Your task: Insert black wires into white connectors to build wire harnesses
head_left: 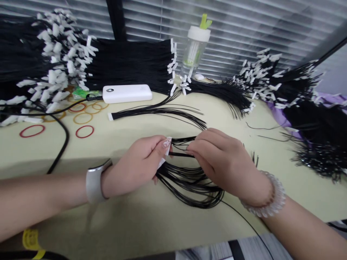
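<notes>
My left hand [142,160], with a grey watch on its wrist, is closed on the white connector end [168,145] of a cable bundle. Black wires [189,178] run rightward from it and loop below my right hand. My right hand [221,159], a clear beaded bracelet at its wrist, has its fingers pinched around black wires a little right of the connector. Its fingertips are partly hidden. Behind both hands, another black wire bundle [159,110] with a white connector lies on the table.
Stacks of black cables [132,65] with white connectors line the back. A white power bank [127,94], a bottle [194,50] and red and yellow rubber bands [85,131] are also there. More cables [320,133] lie right; a black cord [65,137] curves left.
</notes>
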The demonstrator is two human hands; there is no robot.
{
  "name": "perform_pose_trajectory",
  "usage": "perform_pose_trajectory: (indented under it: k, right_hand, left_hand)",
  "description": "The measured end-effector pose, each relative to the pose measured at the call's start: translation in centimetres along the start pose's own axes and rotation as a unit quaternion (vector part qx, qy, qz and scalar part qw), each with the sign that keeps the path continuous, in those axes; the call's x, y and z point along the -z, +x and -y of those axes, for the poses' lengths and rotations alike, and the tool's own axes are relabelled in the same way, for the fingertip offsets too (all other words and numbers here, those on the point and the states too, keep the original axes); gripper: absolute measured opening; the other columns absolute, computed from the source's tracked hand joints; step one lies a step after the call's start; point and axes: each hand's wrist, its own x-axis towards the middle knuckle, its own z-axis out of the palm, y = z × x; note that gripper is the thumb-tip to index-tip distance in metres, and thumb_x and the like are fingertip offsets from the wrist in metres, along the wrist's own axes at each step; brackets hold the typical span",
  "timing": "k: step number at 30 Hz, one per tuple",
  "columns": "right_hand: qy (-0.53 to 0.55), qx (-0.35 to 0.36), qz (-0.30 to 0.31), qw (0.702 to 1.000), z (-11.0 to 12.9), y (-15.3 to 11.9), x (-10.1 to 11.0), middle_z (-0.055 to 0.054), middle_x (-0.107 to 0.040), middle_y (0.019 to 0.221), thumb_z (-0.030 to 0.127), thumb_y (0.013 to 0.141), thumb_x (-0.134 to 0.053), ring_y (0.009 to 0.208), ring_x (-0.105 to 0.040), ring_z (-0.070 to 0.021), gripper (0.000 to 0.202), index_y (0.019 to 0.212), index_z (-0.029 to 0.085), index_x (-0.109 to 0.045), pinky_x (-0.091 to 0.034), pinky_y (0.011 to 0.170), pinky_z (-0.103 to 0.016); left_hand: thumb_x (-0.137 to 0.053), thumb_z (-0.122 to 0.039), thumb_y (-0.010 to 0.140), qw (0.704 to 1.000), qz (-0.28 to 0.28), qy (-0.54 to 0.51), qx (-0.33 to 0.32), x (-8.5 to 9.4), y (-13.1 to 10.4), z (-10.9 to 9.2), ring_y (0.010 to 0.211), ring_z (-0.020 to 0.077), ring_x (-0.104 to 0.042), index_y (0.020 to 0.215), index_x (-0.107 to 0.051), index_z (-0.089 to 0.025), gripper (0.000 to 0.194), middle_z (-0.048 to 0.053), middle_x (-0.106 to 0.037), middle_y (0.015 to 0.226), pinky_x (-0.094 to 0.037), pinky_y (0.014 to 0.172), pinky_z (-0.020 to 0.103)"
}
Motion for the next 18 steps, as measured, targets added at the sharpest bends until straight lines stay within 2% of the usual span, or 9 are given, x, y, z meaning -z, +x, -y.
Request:
perform_pose_trajectory:
  k: [4,9,14,18]
  right_hand:
    - [-0.027,0.024,-0.018,0.999,-0.19,-0.11,-0.18,-0.004,-0.053,0.072,0.008,0.077,-0.046,0.070,-0.044,-0.0128,0.012,0.076,0.013,-0.057,-0.039,0.062,-0.026]
    - [-0.040,0.032,-0.010,0.999,-0.18,-0.19,-0.28,-0.003,-0.053,0.071,0.007,0.078,-0.043,0.068,-0.043,-0.0118,0.015,0.075,0.015,-0.056,-0.038,0.059,-0.025]
    - [-0.111,0.068,-0.051,0.990,-0.11,-0.15,-0.14,-0.003,-0.054,0.071,0.008,0.077,-0.045,0.066,-0.043,-0.0122,0.015,0.069,0.016,-0.055,-0.037,0.058,-0.026]
    - [-0.134,0.062,-0.061,0.987,-0.10,-0.09,-0.27,-0.003,-0.054,0.071,0.011,0.078,-0.047,0.065,-0.042,-0.0124,0.013,0.071,0.017,-0.056,-0.036,0.057,-0.026]
  left_hand:
    - [-0.028,-0.042,0.085,1.000,0.000,-0.005,0.008,-0.04,0.15,0.05,0.039,0.0061,-0.043,0.066,-0.042,-0.018,0.034,-0.006,-0.038,0.049,-0.038,0.035,0.014]
    - [-0.029,-0.041,0.085,1.000,-0.007,-0.001,-0.001,0.00,0.22,0.09,0.040,0.0066,-0.042,0.064,-0.042,-0.018,0.033,-0.005,-0.038,0.048,-0.038,0.035,0.014]
    - [-0.029,-0.044,0.084,1.000,0.005,-0.004,0.011,-0.03,0.15,0.18,0.040,0.0062,-0.044,0.066,-0.042,-0.018,0.034,-0.005,-0.039,0.052,-0.039,0.035,0.014]
    - [-0.029,-0.045,0.084,1.000,0.006,-0.006,0.009,-0.03,0.20,0.09,0.039,0.0058,-0.044,0.066,-0.041,-0.018,0.035,-0.005,-0.038,0.052,-0.039,0.035,0.014]
